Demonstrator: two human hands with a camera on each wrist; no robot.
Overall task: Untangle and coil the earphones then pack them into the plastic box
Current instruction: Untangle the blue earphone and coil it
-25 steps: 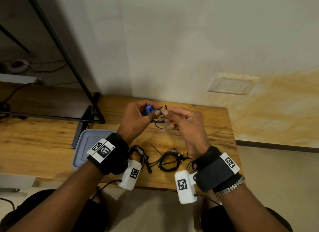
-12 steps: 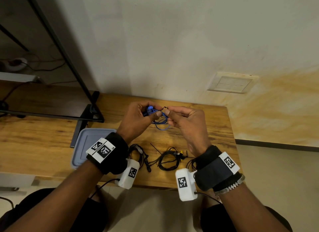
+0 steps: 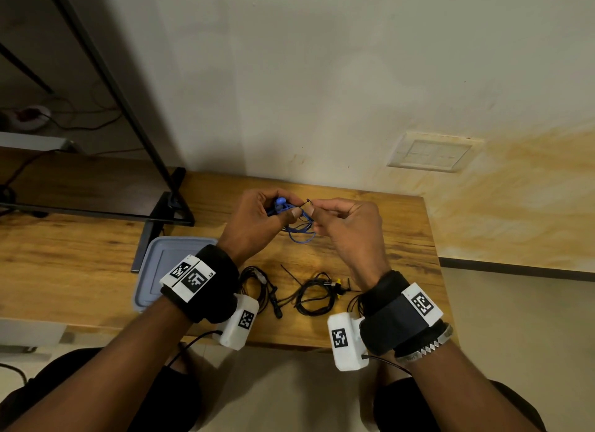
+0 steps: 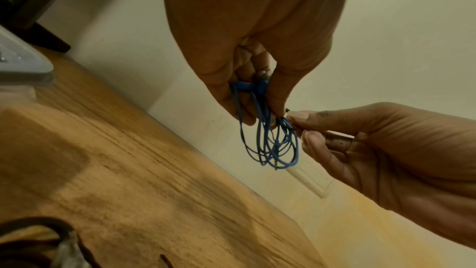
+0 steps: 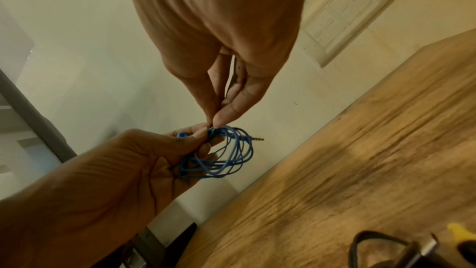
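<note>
Fingers still pinch blue earphones; coil unchanged.

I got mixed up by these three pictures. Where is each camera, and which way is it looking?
Head: on the person's head, looking down at the table; both forearms and hands show.
Left wrist: looks along the left hand holding blue earphones; right hand shows.
Right wrist: looks along the right hand, pinching beside the earphones.
All share both hands and the earphones.
</note>
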